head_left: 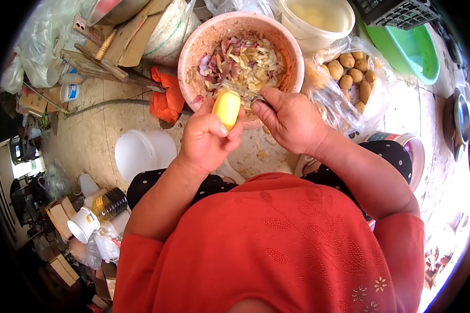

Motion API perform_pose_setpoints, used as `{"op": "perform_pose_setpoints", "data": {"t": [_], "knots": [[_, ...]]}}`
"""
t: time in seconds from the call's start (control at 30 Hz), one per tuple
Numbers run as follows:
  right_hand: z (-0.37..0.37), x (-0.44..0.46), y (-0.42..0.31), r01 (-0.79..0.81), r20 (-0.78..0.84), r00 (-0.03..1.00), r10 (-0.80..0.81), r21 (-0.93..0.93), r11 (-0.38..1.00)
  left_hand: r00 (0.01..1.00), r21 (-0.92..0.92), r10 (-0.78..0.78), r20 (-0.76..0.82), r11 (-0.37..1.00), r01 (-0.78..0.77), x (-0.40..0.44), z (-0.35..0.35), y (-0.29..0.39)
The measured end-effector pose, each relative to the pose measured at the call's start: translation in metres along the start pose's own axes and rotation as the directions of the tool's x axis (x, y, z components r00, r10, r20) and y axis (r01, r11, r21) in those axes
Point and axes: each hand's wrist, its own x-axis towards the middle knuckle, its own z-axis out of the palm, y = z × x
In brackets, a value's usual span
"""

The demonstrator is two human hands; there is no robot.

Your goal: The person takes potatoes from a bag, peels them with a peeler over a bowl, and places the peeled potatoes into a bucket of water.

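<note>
A yellow peeled potato (226,109) is held upright in my left hand (210,133), its fingers wrapped round the lower part. My right hand (292,119) grips the handle of a peeler (240,91), whose head lies at the top end of the potato. Both hands are over the near rim of a pink basin (189,62), which holds pale and purplish peelings (245,60). To the right of the basin, unpeeled potatoes (355,75) lie in a clear plastic bag (384,78).
Behind the basin at the right is a white bucket (318,43) with pale contents, then a green tub (425,57). An orange-red bag (166,94) touches the basin's left side. A white container (141,156) stands near my left knee. Bits of peel lie on the floor.
</note>
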Motion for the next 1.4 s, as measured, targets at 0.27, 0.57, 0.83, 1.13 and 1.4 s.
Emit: {"op": "perform_pose_setpoints", "data": {"t": [0.27, 0.57, 0.83, 1.13, 1.4], "knots": [[-0.014, 0.009, 0.003, -0.148, -0.002, 0.989, 0.148, -0.082, 0.986, 0.994, 0.142, 0.093, -0.061, 0.986, -0.083, -0.002, 0.009, 0.002], [-0.006, 0.000, -0.009, -0.078, 0.016, 0.996, 0.083, -0.208, 0.975, 0.984, 0.310, 0.062, -0.164, 0.951, -0.008, -0.003, 0.007, 0.004], [-0.017, 0.011, 0.006, -0.175, 0.007, 0.984, 0.179, -0.160, 0.971, 0.995, 0.197, 0.096, -0.029, 0.976, -0.088, -0.003, 0.008, 0.006], [-0.018, 0.008, -0.011, -0.407, 0.277, 0.912, 0.302, 0.514, 0.756, 0.986, 0.407, 0.167, -0.029, 0.902, -0.141, -0.003, 0.018, 0.016], [-0.014, 0.001, -0.016, -0.322, 0.202, 0.946, 0.252, 0.633, 0.704, 0.982, -0.063, 0.188, -0.015, 0.980, -0.189, 0.013, 0.015, 0.001]]}}
